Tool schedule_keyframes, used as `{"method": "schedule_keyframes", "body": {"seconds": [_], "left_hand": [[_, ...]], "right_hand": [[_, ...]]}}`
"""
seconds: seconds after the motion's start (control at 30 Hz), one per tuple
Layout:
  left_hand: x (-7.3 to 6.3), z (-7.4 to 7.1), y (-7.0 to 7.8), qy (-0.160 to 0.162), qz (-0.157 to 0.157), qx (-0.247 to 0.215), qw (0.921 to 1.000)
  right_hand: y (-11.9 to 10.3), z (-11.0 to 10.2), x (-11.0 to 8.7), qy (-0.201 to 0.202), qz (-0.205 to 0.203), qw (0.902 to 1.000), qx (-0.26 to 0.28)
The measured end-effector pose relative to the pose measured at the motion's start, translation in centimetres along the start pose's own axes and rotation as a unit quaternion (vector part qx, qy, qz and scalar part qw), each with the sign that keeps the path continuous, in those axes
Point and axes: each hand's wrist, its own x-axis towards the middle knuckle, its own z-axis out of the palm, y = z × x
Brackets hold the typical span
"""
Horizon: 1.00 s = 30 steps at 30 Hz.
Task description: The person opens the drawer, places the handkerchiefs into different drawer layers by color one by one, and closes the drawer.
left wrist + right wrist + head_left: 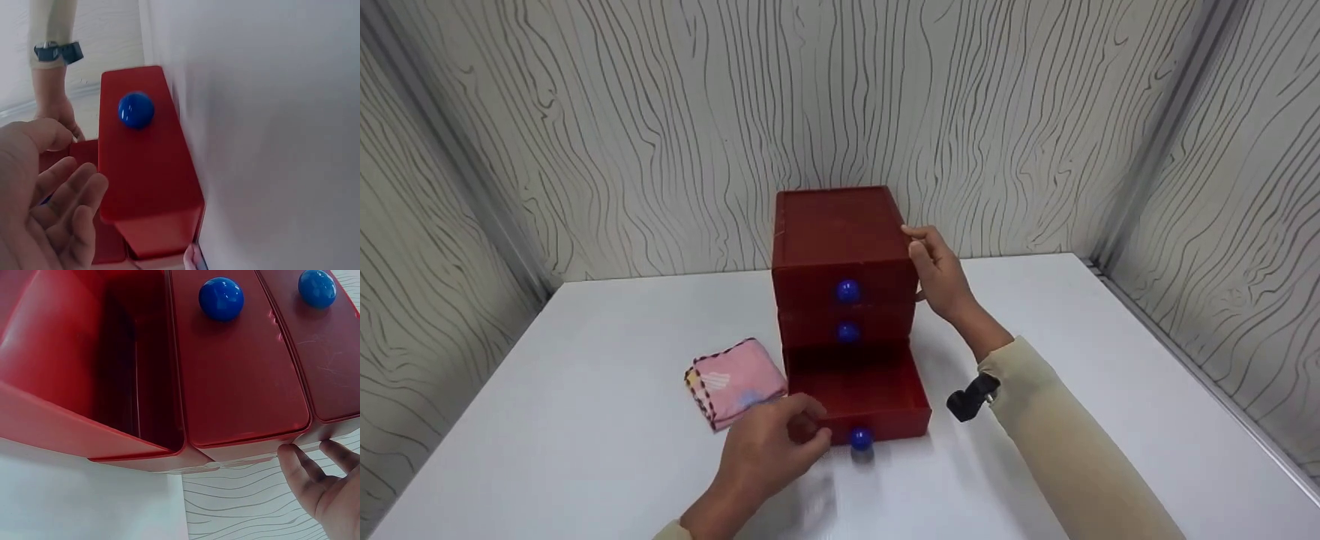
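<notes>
A dark red drawer cabinet (840,225) stands on the white table, with a blue knob on each of its three drawers. Its bottom drawer (896,427) is pulled out, and the part of its inside that shows holds nothing. My left hand (769,446) hovers by the left end of that drawer's front, fingers loosely bent and apart from the blue knob (136,110). Against the cabinet's right side, near the top, my right hand (941,277) rests; its fingertips touch the side wall in the right wrist view. A folded pink cloth (739,379) lies left of the drawer.
The white table (607,450) extends on both sides of the cabinet. Behind it rises a wood-grain patterned wall (675,135), with side panels at left and right. A black mount (971,397) is attached at the right sleeve's cuff.
</notes>
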Motion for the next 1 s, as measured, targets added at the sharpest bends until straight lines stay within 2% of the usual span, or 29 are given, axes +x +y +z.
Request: {"method": "schedule_keyframes", "body": {"seconds": [0.13,0.3,0.43,0.6,0.83,1.0], "left_hand": [[0.1,-1.0,-0.9,0.04,-0.012,0.012,0.9991],[0.3,-1.8,-2.5,0.063,-0.055,0.034,0.9959],[0.4,-2.4,-4.1,0.055,-0.082,0.057,0.9934],[0.6,-2.7,-6.3,0.024,-0.105,0.085,0.9906],[1.1,-2.9,-8.9,0.017,-0.108,0.068,0.9917],[1.7,-2.9,-9.9,-0.01,-0.131,0.081,0.988]], "right_hand": [[-0.1,0.0,0.0,-0.001,0.007,1.0,-0.004],[-0.2,0.0,0.0,-0.002,0.009,0.9999,-0.008],[-0.2,0.0,-0.1,0.002,0.009,0.9999,-0.007],[-0.2,0.1,0.0,0.002,0.012,0.9999,-0.003],[-0.2,0.0,-0.1,0.0,0.013,0.9999,-0.001],[-0.2,0.0,-0.1,0.001,0.017,0.9999,-0.004]]}}
